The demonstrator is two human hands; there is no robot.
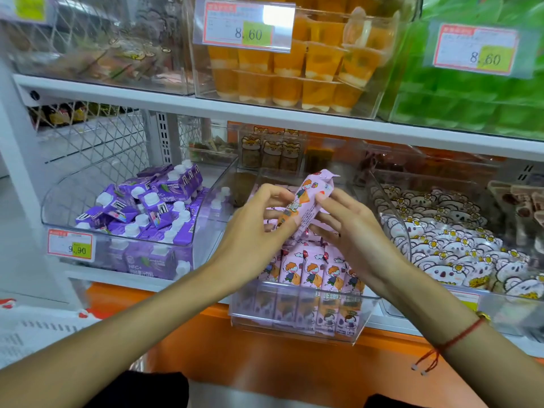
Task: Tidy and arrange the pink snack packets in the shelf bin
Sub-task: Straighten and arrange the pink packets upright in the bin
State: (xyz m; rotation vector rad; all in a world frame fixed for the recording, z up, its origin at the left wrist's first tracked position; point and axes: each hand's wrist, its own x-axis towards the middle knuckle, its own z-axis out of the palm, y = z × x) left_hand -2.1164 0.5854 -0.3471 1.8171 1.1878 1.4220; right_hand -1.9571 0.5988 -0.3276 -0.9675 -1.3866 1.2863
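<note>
From the head camera, both bare hands meet at the centre of the frame over a clear plastic shelf bin point(297, 325). The left hand point(253, 228) and the right hand point(350, 228) together hold one long pink snack packet printed with a cartoon child point(309, 201), tilted with its top end toward the upper right. The left fingers curl round its lower left side; the right fingers pinch its right edge. The packet is raised above the bin, clear of the others.

Below the hands, a row of matching pink snack packets point(318, 272) stands upright along the bin's front wall, with more lying loose behind them under the hands.

At left of the frame a curved clear bin holds purple drink cartons with white caps point(141, 213), a red-bordered price label point(70, 245) on its front. At right, another clear bin holds white bear-shaped packets point(453, 248). On the upper shelf sit orange jelly cups point(294, 75) in a clear box. A red string bracelet point(462, 334) circles the right wrist at lower right.
</note>
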